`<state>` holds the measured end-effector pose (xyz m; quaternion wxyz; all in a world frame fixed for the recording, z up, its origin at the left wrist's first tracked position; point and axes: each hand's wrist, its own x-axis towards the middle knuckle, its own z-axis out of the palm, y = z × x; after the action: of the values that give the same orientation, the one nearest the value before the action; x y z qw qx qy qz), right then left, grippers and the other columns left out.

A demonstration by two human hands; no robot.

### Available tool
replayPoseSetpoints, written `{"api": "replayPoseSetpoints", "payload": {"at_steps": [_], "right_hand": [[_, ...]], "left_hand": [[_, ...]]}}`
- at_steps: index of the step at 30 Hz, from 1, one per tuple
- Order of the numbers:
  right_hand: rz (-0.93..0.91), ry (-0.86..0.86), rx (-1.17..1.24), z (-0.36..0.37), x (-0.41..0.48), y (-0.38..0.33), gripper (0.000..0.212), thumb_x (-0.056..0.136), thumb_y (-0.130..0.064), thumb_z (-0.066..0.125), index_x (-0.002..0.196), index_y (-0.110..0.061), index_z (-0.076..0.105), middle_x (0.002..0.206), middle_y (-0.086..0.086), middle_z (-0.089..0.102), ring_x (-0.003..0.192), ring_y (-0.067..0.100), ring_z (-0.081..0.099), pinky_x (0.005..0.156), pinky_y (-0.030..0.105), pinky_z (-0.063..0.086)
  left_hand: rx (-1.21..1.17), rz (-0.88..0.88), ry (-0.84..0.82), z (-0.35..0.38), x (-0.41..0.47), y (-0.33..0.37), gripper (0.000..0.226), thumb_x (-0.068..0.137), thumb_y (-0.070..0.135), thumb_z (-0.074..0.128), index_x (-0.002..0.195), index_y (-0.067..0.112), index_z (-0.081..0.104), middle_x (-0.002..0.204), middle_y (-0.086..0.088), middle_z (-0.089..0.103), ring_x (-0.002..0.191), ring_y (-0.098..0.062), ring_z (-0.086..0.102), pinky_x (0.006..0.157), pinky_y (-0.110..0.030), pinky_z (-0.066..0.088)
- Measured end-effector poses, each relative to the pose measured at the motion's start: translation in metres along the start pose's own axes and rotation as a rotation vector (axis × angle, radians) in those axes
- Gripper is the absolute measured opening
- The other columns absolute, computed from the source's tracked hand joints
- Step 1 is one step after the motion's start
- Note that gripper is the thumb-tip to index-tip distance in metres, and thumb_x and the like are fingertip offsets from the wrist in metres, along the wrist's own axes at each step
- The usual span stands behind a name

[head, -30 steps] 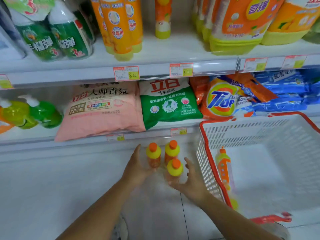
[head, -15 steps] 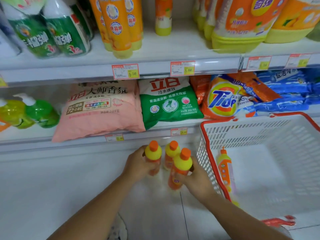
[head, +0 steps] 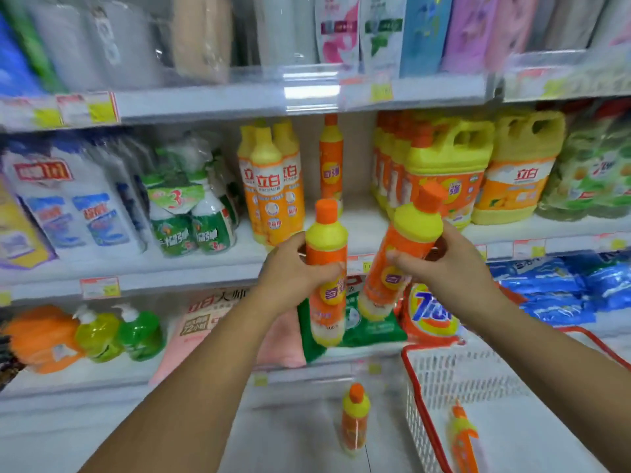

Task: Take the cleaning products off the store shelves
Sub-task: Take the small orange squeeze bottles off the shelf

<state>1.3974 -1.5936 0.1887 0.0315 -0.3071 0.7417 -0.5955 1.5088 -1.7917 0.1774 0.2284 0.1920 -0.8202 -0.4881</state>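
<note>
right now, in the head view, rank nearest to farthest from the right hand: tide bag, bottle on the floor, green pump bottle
1. Tide bag, just below the right hand.
2. Bottle on the floor, lower, left of the basket.
3. Green pump bottle, far left, lower shelf.

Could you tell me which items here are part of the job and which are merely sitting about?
In the job: upright bottle in left hand, tilted bottle in right hand, floor bottle, basket.
Sitting about: Tide bag, green pump bottles, yellow jugs.
</note>
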Motion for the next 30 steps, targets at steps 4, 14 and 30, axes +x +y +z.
{"api": "replayPoseSetpoints", "payload": {"at_steps": [4,14,30], "right_hand": [[-0.159,0.040,-0.038,0.009,0.062,-0.017,0.044,0.076,-0.021,0.084,0.114,-0.022,0.061,0.099,-0.008,0.071,0.091,0.007,0.067,0.082,0.025,0.052],[-0.137,0.007,-0.157,0.053,0.189,0.014,0.045,0.076,-0.029,0.084,0.112,-0.028,0.057,0.104,-0.006,0.067,0.096,0.012,0.065,0.079,0.023,0.052],[0.008,0.011,-0.114,0.079,0.196,0.082,0.069,0.083,-0.019,0.079,0.140,-0.015,0.040,0.116,-0.002,0.057,0.101,0.017,0.060,0.077,0.018,0.045]], "left_hand": [[-0.015,0.081,0.088,-0.014,0.037,0.015,0.030,0.074,0.030,0.083,0.093,0.039,0.062,0.095,0.019,0.067,0.087,0.003,0.064,0.076,-0.024,0.053],[-0.083,0.059,0.045,-0.035,0.088,-0.003,0.029,0.073,0.025,0.084,0.094,0.036,0.067,0.088,0.022,0.072,0.079,0.007,0.067,0.070,-0.018,0.051],[-0.214,0.047,0.026,-0.026,0.106,-0.014,0.047,0.071,0.023,0.084,0.109,0.038,0.062,0.103,0.017,0.073,0.094,-0.001,0.070,0.078,-0.022,0.056]]}}
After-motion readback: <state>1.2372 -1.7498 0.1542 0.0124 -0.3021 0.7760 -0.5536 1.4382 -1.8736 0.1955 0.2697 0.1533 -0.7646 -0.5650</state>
